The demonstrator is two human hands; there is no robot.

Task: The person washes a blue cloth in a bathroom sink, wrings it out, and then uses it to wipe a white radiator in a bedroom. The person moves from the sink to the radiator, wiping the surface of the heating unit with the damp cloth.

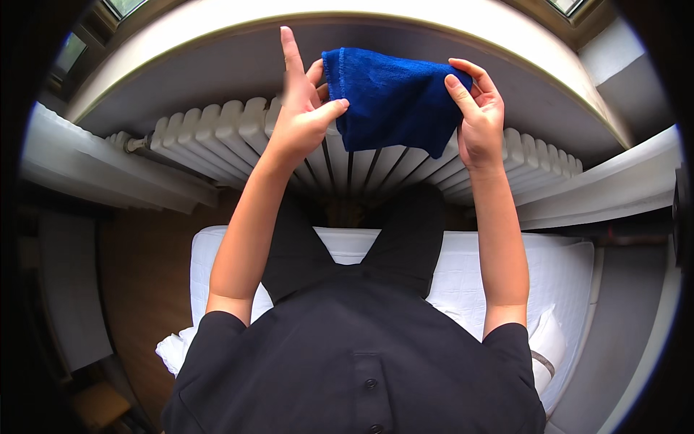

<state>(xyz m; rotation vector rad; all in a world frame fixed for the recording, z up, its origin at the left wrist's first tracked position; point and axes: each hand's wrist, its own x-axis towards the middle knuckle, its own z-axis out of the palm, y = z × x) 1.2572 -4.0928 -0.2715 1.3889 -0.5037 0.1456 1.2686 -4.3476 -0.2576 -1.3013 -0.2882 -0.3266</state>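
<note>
A blue cloth [396,100] with a stitched edge hangs between my two hands, in front of the white radiator. My left hand [303,103] pinches its left edge, the thumb on the near side and the index finger pointing up, away from the fabric. At the upper right corner, my right hand [480,114] grips the cloth between thumb and fingers. The fabric looks folded over, and its lower edge droops a little between the hands. Some fingers of both hands are partly hidden behind it.
Behind the cloth runs a white ribbed radiator [217,127] under a pale window sill [379,16]. White curtains [108,157] hang at both sides. I sit on a bed with a white mattress [504,271]; a white pillow [547,339] lies at the right. Brown floor [135,271] shows at left.
</note>
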